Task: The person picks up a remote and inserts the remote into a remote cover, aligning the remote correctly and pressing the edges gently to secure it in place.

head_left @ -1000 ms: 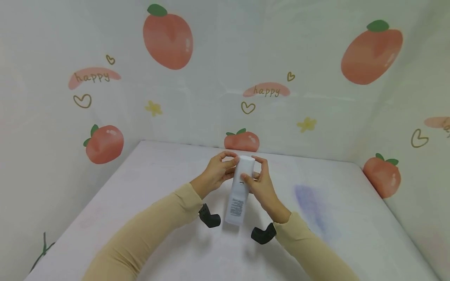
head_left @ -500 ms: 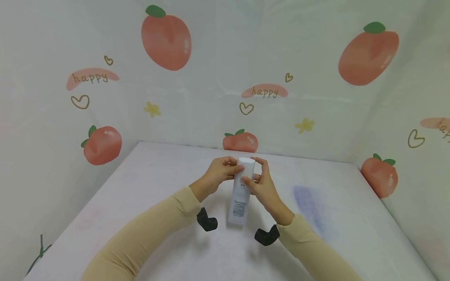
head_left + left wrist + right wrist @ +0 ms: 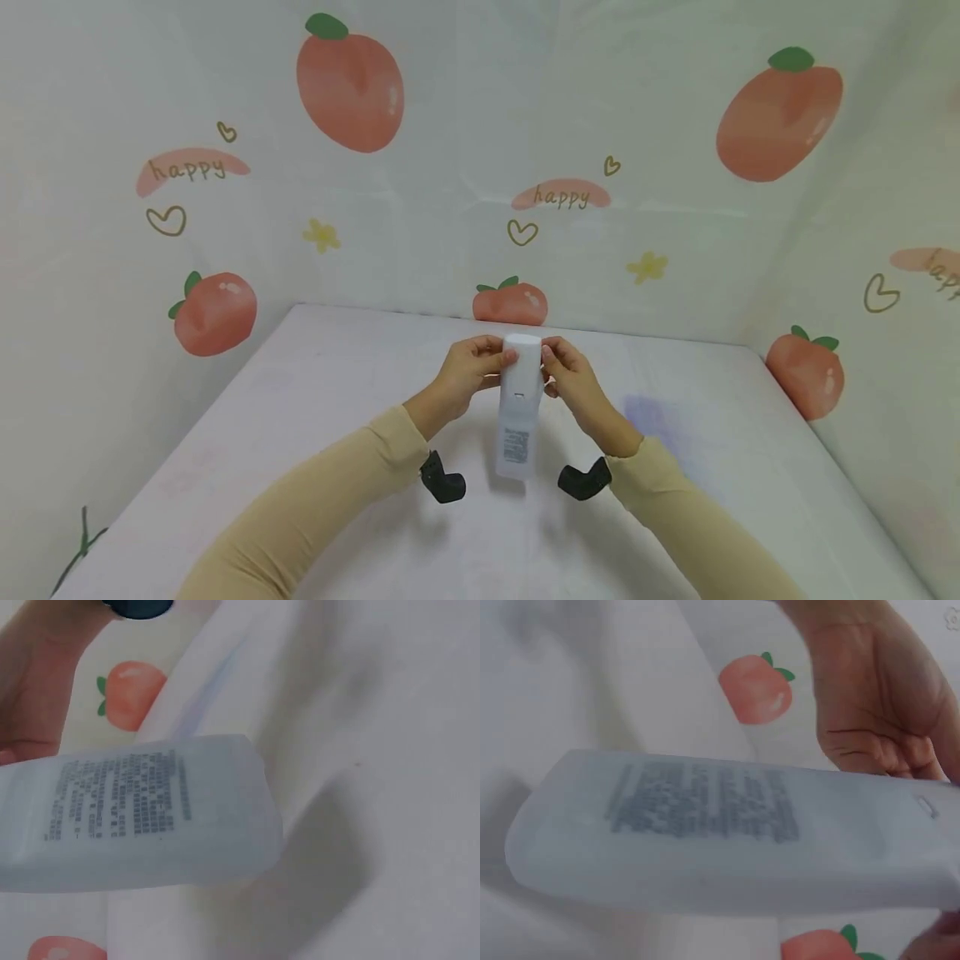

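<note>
White bottle (image 3: 518, 408) — we see it held above the white tabletop (image 3: 697, 492), our left hand (image 3: 468, 373) and right hand (image 3: 576, 385) each pinching its cap end from opposite sides — printed label facing up.

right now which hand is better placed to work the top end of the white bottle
Probably either, with a slight edge to the right hand: its fingertips pinch the white bottle right at the top end, while the left hand grips the same end from the other side and could steady it.
</note>
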The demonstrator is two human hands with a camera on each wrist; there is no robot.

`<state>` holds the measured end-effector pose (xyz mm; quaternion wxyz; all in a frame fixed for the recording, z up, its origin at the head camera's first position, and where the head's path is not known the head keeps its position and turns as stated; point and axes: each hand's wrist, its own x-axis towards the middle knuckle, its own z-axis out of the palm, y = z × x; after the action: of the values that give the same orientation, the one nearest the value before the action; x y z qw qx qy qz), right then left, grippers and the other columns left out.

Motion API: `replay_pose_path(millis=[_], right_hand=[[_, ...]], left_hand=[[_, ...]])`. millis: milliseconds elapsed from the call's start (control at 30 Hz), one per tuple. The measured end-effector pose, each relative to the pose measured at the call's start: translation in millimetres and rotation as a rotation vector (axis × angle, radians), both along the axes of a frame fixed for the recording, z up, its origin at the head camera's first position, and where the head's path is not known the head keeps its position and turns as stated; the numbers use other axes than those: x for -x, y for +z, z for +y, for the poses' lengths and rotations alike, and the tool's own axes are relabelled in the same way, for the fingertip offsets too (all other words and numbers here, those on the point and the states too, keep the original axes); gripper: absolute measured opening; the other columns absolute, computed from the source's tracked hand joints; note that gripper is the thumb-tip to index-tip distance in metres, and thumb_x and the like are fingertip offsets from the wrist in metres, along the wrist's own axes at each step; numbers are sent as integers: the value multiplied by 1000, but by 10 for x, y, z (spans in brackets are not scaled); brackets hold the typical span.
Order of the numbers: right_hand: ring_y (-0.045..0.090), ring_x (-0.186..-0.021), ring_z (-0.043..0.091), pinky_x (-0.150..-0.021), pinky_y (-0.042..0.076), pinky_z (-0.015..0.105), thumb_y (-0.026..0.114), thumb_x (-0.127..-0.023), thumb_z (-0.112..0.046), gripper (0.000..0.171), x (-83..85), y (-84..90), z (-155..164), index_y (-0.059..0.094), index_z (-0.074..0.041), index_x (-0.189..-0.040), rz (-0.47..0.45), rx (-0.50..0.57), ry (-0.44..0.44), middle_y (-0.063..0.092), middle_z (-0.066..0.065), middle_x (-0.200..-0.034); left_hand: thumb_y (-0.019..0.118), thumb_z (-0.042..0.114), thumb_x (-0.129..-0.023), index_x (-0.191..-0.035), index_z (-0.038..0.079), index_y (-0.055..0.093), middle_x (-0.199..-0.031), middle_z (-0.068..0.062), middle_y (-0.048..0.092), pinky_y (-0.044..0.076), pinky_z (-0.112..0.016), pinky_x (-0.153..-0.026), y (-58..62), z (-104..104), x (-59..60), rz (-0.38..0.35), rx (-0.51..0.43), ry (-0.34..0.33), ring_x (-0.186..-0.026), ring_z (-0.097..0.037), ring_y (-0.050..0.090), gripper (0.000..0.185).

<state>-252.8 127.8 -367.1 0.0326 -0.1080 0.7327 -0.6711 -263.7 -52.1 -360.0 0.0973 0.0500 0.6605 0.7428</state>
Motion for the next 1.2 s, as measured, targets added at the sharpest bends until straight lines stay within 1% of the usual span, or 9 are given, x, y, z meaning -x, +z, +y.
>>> replay_pose_path(millis=[200,367,467,567,733,867,967,1100,1200], right_hand=[[51,-79,7,-66,46,17,45,-104,-17,19,49,-32,139,51,-3,-115,-152,80,177,56,-7,-86],[55,-72,5,-64,47,15,46,-103,-15,10,84,-49,189,54,-10,-107,-258,189,231,61,-7,-84],[54,-70,4,-64,48,15,46,-102,-10,11,105,-73,194,54,-8,-110,-278,178,243,61,-7,-83],[56,-73,5,-67,49,17,48,-101,-7,15,128,-105,184,53,-2,-114,-238,106,229,61,-8,-86],[58,-78,8,-70,53,21,52,-98,-6,23,151,-121,162,51,9,-115,-91,-40,189,61,-7,-89],[59,-76,9,-68,55,24,53,-97,-6,26,153,-103,157,52,13,-114,-43,-70,180,62,-6,-87],[59,-74,9,-66,55,23,53,-97,-5,22,154,-105,161,54,13,-109,-7,-91,186,62,-6,-84],[59,-72,8,-65,54,23,52,-97,-1,15,134,-114,172,55,13,-100,97,-144,185,62,-4,-82],[59,-71,8,-65,53,22,50,-96,1,13,109,-127,162,55,13,-98,166,-158,163,61,-2,-83]], left_hand=[[67,12,-91,-113,-3,63,-106,-9,70,54,-42,-92,-4,4,-37,-5,16,-27,-93,-16,65,27],[68,11,-91,-111,-3,64,-105,-8,69,54,-42,-92,3,24,-66,2,36,-58,-94,-16,64,25],[68,12,-91,-112,-3,64,-106,-8,69,53,-41,-93,-12,28,-81,-8,49,-77,-95,-17,65,26],[67,14,-91,-113,-3,64,-110,-10,69,53,-41,-93,-41,17,-88,-14,67,-77,-97,-19,65,28],[67,16,-92,-115,-3,64,-114,-12,67,53,-41,-94,-73,-14,-86,-24,70,-70,-99,-21,65,30],[67,16,-92,-116,-3,64,-113,-12,67,53,-41,-93,-83,-29,-87,-26,58,-70,-98,-20,65,30],[67,15,-92,-116,-3,64,-113,-12,68,54,-41,-92,-95,-28,-93,-33,53,-77,-97,-19,65,30],[66,15,-93,-116,-4,63,-113,-12,67,54,-41,-92,-113,-12,-102,-35,39,-91,-95,-18,65,31],[65,15,-93,-116,-6,62,-111,-13,68,55,-41,-91,-119,4,-110,-9,48,-95,-93,-17,65,31]])
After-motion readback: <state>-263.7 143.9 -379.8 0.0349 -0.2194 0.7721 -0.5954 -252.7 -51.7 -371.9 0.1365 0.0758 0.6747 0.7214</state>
